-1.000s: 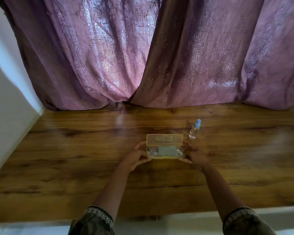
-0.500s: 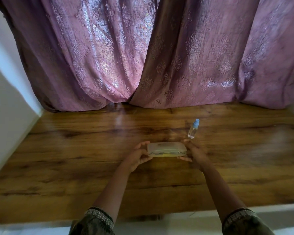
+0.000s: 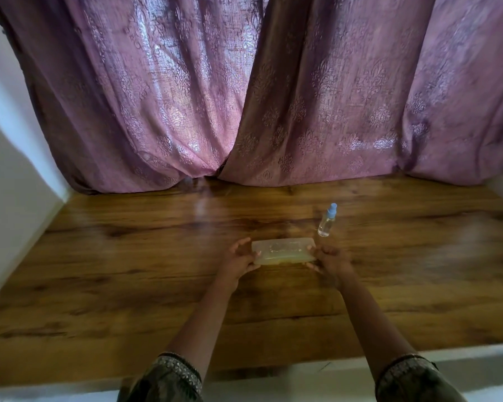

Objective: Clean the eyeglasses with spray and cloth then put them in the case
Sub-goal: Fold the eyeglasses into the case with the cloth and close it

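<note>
A translucent yellowish glasses case lies on the wooden table with its lid down. My left hand grips its left end and my right hand grips its right end. The eyeglasses and the cloth are hidden inside; the blur keeps me from making them out through the lid. A small clear spray bottle with a light blue cap stands upright just behind the case's right end, apart from my right hand.
Purple patterned curtains hang down to the table's back edge. A white wall borders the table on the left. A white ledge runs along the near edge.
One second ago the case's lid stood open, showing the glasses and cloth inside. The lid has swung down and the case is now closed between my two hands.
</note>
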Available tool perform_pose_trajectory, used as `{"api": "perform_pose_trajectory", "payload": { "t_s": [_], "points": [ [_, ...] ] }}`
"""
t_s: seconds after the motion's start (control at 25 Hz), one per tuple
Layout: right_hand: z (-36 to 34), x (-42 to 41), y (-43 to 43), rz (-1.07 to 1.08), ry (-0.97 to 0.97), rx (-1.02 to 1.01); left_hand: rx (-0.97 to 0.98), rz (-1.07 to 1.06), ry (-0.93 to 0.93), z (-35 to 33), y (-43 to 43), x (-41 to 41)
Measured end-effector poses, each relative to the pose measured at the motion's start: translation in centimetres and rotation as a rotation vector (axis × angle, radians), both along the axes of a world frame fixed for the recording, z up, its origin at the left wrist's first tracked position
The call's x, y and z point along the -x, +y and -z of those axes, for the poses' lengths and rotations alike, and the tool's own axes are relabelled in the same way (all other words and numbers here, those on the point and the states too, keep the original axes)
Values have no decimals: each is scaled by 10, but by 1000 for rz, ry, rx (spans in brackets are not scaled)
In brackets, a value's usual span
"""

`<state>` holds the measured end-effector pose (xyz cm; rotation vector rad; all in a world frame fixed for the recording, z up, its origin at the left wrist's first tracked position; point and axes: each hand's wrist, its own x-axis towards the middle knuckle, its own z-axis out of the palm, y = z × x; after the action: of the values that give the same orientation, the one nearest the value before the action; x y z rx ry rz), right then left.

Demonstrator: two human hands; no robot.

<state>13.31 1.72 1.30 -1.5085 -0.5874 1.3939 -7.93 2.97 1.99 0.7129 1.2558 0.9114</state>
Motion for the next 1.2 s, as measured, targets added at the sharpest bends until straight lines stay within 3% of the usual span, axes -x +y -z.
{"api": "perform_pose_trajectory", "payload": {
  "t_s": [0.76, 1.2],
  "points": [
    [0, 2, 15, 106, -95, -69, -37, -184, 5, 9, 15, -11],
    [2, 24, 82, 59, -354, -83, -153, -236, 244, 15, 69, 2]
  ]
}}
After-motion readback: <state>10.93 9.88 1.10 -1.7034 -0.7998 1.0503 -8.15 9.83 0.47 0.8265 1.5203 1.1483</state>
